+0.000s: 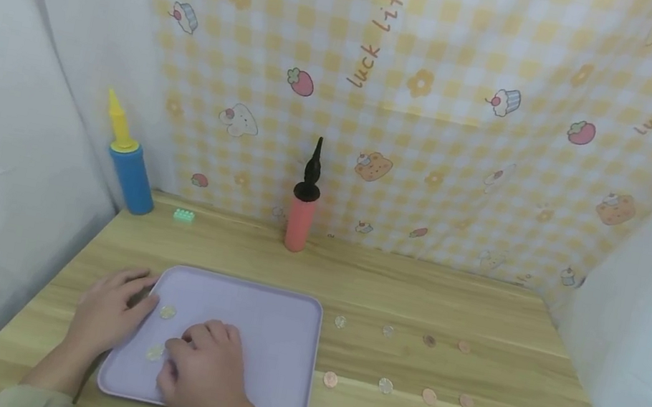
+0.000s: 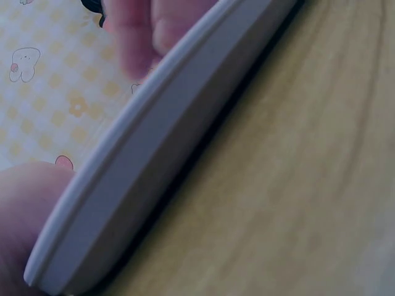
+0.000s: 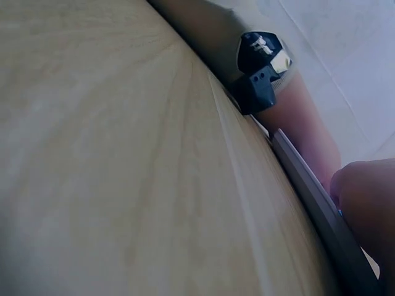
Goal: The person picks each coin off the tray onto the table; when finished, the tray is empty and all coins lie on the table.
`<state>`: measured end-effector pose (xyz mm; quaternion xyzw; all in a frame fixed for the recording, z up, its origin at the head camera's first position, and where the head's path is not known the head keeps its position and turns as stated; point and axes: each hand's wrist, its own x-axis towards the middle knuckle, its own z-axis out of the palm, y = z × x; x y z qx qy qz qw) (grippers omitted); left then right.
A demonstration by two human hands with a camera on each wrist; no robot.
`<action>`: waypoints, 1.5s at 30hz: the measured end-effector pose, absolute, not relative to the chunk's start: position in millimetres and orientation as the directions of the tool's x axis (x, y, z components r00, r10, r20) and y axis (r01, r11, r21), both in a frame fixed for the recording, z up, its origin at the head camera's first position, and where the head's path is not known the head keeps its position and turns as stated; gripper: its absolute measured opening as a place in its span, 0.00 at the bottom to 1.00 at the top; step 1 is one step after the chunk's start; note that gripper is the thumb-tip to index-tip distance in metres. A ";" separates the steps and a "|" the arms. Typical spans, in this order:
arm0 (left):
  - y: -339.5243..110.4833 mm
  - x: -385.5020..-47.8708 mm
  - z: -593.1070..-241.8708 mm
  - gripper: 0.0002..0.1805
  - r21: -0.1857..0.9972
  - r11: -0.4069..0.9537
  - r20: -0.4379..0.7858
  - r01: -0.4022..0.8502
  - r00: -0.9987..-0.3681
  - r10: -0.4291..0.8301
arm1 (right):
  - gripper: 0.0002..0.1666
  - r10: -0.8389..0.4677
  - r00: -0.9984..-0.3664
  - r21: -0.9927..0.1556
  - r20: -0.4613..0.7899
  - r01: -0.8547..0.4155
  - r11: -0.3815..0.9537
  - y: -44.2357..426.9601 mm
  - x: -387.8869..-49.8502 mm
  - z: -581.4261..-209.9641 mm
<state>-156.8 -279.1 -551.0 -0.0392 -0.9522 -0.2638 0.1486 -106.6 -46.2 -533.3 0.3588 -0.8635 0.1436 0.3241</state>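
A shallow lilac tray [image 1: 276, 340] lies on the wooden table. My left hand [image 1: 111, 307] rests along its left edge with relaxed fingers, the thumb at the rim. Over the tray's lower middle is my right hand [image 1: 210, 376], its fingers bent. Its index finger and thumb are beside a pale coin [image 1: 154, 352]; whether they pinch it cannot be made out. Another pale coin [image 1: 167, 311] lies flat farther back in the tray. The tray's side wall [image 2: 142, 142] crosses the left wrist view; the right wrist view shows the tray's edge [image 3: 308, 185] low beside the table.
Right of the tray, silver and copper coins lie in two rows, including a silver coin [image 1: 385, 386] and a copper coin [image 1: 330, 380]. Behind stand a red hand pump [image 1: 299, 224], a blue-and-yellow pump [image 1: 133, 180] and a small green toy brick [image 1: 183, 215]. A checked curtain [image 1: 442, 137] hangs behind.
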 end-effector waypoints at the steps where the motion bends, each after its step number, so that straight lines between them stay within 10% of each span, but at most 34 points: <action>1: -279.1 -156.8 -550.0 0.24 0.490 0.858 0.306 0.152 -0.952 -0.006 | 0.09 -0.528 -0.529 -0.008 0.665 -0.711 0.703 -50.4 -107.3 -533.0; 28: -277.6 -156.3 -543.5 0.23 0.487 0.861 0.305 0.151 -0.952 -0.005 | 0.09 -0.430 -0.849 -0.390 0.308 -0.525 0.757 -78.0 -113.5 -534.5; 45: -278.1 -154.8 -543.9 0.24 0.493 0.860 0.285 0.136 -0.958 -0.012 | 0.09 -0.475 -0.818 -0.413 0.325 -0.575 0.707 -79.2 -114.0 -534.3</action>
